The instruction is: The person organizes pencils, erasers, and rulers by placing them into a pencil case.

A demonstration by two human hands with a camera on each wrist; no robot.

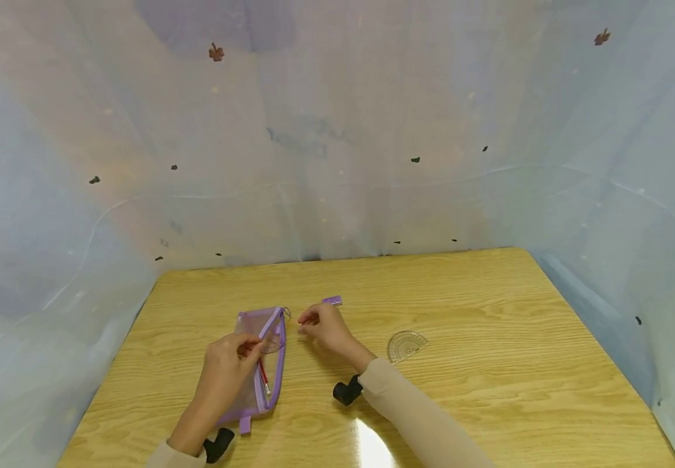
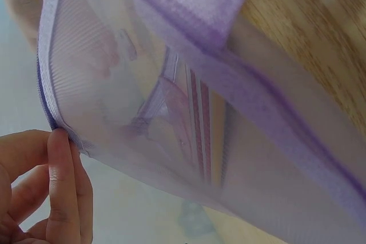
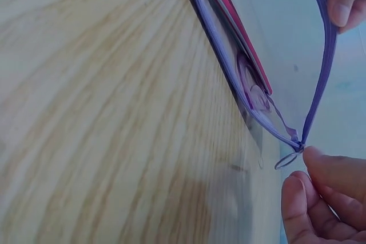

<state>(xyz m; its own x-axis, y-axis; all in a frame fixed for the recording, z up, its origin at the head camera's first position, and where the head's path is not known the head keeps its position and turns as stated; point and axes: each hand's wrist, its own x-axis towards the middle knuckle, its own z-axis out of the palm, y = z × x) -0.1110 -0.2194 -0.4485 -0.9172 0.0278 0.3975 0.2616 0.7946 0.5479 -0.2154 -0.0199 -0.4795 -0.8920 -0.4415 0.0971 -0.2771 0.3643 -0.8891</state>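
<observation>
A purple mesh zip pouch (image 1: pixel 243 390) lies on the left part of the table with its zip side gaping. My left hand (image 1: pixel 229 364) pinches the pouch's zip edge between thumb and fingers, as the left wrist view also shows. Inside are a red pencil (image 1: pixel 264 377) with a whitish end and a clear purplish piece (image 3: pixel 257 96) whose kind I cannot tell. My right hand (image 1: pixel 328 327) is beside the pouch's far corner, near the metal ring (image 1: pixel 288 313) at the zip's end. Its thumb and fingers are bent and apart, with nothing visible between them.
A clear protractor (image 1: pixel 407 346) lies on the wooden table (image 1: pixel 489 403) right of my right hand. Just beyond that hand is a small purple rectangular item (image 1: pixel 332 300). A pale patterned curtain (image 1: pixel 337 214) hangs behind the table and along both sides.
</observation>
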